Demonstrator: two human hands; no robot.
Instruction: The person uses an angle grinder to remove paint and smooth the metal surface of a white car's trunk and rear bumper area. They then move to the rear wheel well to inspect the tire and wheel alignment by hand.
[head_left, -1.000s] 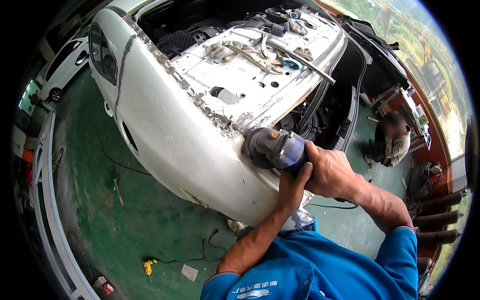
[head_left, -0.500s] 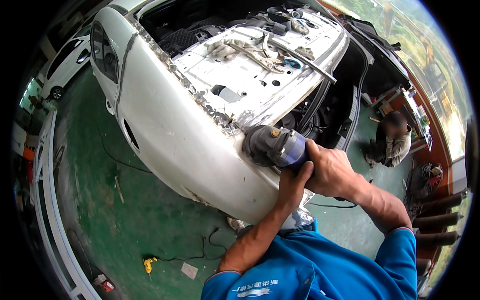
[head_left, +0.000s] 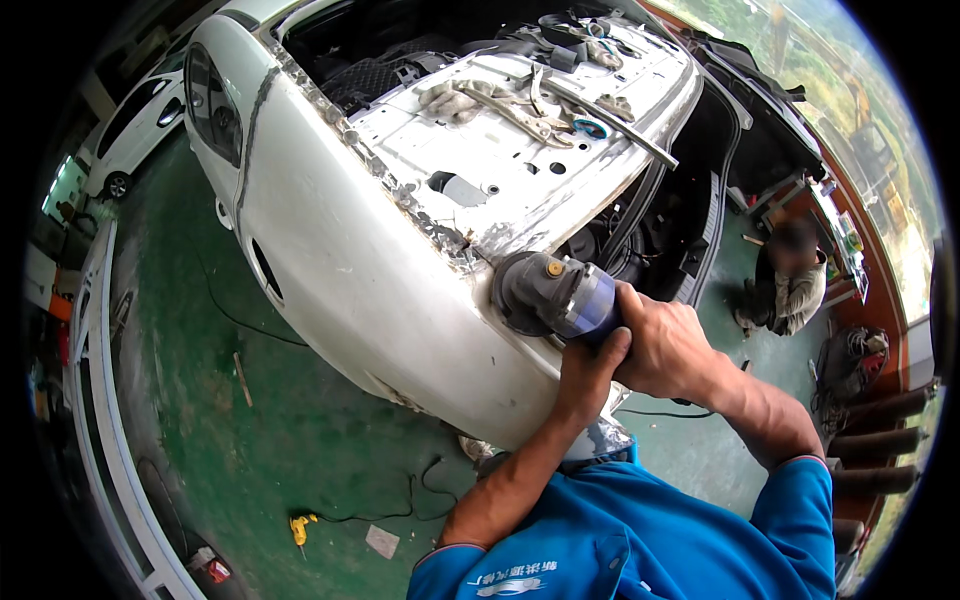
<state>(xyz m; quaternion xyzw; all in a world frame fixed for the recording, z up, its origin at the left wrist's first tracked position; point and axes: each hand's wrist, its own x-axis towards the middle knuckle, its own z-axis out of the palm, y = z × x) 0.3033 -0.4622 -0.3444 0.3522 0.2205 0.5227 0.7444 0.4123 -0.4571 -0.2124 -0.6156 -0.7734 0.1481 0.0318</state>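
Left hand [head_left: 591,366] and right hand [head_left: 662,342] curl tightly round a blue-grey cylindrical grinder [head_left: 565,297]; grey metal pliers [head_left: 512,119] clutter the white metal deck [head_left: 535,203] beyond

A dark, round-headed power tool [head_left: 548,292] meets the rear corner of a white metal car body [head_left: 390,300], its near end in the person's bare left hand [head_left: 590,375] and bare right hand [head_left: 662,342]. Beyond, on the body's flat white metal deck [head_left: 530,197], a pale cloth bundle [head_left: 448,102] lies left of steel locking pliers [head_left: 508,117], with a long, narrow metal bar [head_left: 630,133] to the right. On the green floor [head_left: 290,440] at left, a yellow pistol-shaped tool [head_left: 299,531] lies near a flat, pale, squarish sheet [head_left: 382,541]. A long white metal rail [head_left: 109,420] runs farther left; a crouching person [head_left: 803,288] is at right.
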